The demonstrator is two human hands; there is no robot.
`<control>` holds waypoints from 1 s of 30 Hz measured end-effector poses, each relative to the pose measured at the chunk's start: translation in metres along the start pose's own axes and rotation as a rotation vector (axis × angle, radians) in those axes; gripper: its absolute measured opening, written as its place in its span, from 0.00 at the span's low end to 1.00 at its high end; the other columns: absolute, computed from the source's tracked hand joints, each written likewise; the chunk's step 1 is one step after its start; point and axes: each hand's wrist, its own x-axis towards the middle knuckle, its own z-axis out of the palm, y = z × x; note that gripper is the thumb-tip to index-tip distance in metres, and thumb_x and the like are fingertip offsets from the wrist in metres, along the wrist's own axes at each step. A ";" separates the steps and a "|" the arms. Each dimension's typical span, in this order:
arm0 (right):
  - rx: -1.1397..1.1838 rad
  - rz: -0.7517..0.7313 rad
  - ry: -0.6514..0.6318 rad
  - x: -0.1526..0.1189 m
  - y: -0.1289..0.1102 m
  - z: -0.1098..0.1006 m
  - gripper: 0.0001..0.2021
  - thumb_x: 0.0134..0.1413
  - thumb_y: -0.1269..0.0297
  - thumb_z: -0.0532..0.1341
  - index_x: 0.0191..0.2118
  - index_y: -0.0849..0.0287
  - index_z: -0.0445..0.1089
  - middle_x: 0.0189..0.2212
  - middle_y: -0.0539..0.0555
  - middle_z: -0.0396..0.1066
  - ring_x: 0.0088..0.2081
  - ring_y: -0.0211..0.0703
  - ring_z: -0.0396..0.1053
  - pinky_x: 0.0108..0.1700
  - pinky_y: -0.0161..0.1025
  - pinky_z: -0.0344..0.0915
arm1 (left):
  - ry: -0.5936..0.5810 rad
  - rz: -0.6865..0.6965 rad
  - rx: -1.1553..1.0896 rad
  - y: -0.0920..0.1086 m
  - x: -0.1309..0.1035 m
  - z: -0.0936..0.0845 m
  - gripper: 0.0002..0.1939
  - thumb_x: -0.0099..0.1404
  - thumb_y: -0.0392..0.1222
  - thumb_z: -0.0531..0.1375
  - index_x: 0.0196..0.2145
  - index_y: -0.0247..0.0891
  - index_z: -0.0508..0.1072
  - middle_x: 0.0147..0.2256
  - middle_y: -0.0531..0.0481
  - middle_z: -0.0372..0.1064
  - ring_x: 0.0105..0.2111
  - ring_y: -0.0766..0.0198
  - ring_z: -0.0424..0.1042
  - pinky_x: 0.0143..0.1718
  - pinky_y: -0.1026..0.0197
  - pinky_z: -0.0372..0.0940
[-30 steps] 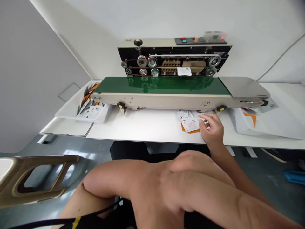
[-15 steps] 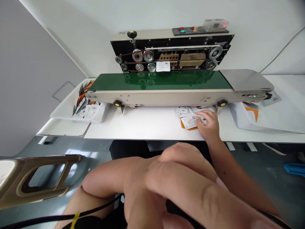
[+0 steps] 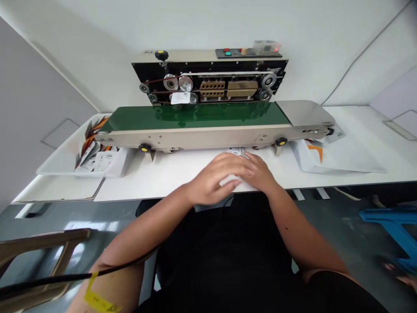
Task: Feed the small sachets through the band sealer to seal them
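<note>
Small white printed packets (image 3: 235, 151) lie on the table under the front of a band sealing machine, mostly hidden by my hands. My left hand (image 3: 216, 178) reaches in over them, its fingers stretched out and the thumb apart from them. Its fingertips overlap my right hand (image 3: 259, 172), which rests at the right of the packets. The right fingers are largely covered, so I cannot see whether they grip a packet. Another white packet (image 3: 180, 98) stands at the sealer's rollers, above the green conveyor belt (image 3: 195, 117).
On the left stands a translucent bin (image 3: 122, 164) full of white and orange packets. A second translucent bin (image 3: 339, 163) with an orange packet (image 3: 315, 152) sits at right. The sealer (image 3: 211, 65) backs onto the wall. A blue stool (image 3: 391, 219) is on the floor at right.
My left hand has moved from close in front of the camera to the packets beside my right hand. The packet on the sealer has travelled left along the rollers. My view has shifted.
</note>
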 end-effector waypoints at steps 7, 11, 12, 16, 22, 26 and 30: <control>0.130 0.097 0.188 0.008 0.002 0.001 0.26 0.59 0.59 0.61 0.63 0.54 0.66 0.51 0.61 0.64 0.55 0.56 0.62 0.61 0.55 0.61 | -0.103 -0.230 0.071 -0.120 -0.010 0.027 0.22 0.71 0.45 0.59 0.60 0.39 0.66 0.57 0.39 0.67 0.59 0.51 0.66 0.61 0.46 0.61; 0.211 0.199 0.355 0.008 0.006 -0.007 0.24 0.61 0.60 0.58 0.62 0.53 0.67 0.45 0.58 0.67 0.53 0.53 0.63 0.60 0.54 0.60 | -0.062 -0.265 0.042 -0.127 -0.017 0.028 0.23 0.70 0.43 0.59 0.61 0.39 0.64 0.58 0.39 0.66 0.59 0.53 0.65 0.62 0.48 0.60; 0.242 0.224 0.400 0.008 0.007 -0.007 0.23 0.60 0.59 0.58 0.60 0.54 0.69 0.44 0.57 0.68 0.52 0.53 0.63 0.60 0.53 0.61 | -0.058 -0.273 0.042 -0.126 -0.017 0.028 0.23 0.70 0.43 0.59 0.61 0.39 0.64 0.58 0.39 0.66 0.59 0.53 0.65 0.62 0.48 0.60; 0.432 0.323 0.489 0.005 0.009 -0.006 0.18 0.59 0.54 0.60 0.50 0.58 0.74 0.45 0.58 0.73 0.49 0.50 0.69 0.55 0.48 0.65 | -0.043 -0.299 0.019 -0.119 -0.015 0.028 0.22 0.69 0.43 0.59 0.59 0.38 0.66 0.56 0.39 0.67 0.57 0.52 0.67 0.61 0.48 0.61; 0.558 0.298 0.342 0.005 -0.008 -0.006 0.21 0.55 0.49 0.63 0.49 0.58 0.76 0.45 0.58 0.78 0.44 0.52 0.75 0.47 0.45 0.70 | -0.006 -0.349 -0.154 -0.110 -0.018 0.032 0.33 0.65 0.48 0.64 0.64 0.38 0.60 0.51 0.39 0.68 0.45 0.56 0.70 0.46 0.56 0.67; 0.548 0.166 0.233 0.012 -0.020 -0.004 0.18 0.55 0.51 0.65 0.48 0.55 0.78 0.45 0.56 0.78 0.46 0.53 0.75 0.50 0.47 0.70 | -0.025 -0.443 -0.305 -0.112 -0.021 0.037 0.33 0.66 0.51 0.64 0.63 0.37 0.62 0.39 0.47 0.69 0.33 0.64 0.68 0.35 0.63 0.64; 0.700 0.206 0.229 0.016 -0.022 -0.002 0.23 0.52 0.51 0.67 0.52 0.54 0.75 0.42 0.55 0.78 0.39 0.49 0.75 0.41 0.44 0.73 | 0.020 -0.595 -0.472 -0.116 -0.021 0.039 0.22 0.66 0.55 0.63 0.49 0.35 0.70 0.30 0.53 0.66 0.28 0.68 0.64 0.29 0.65 0.59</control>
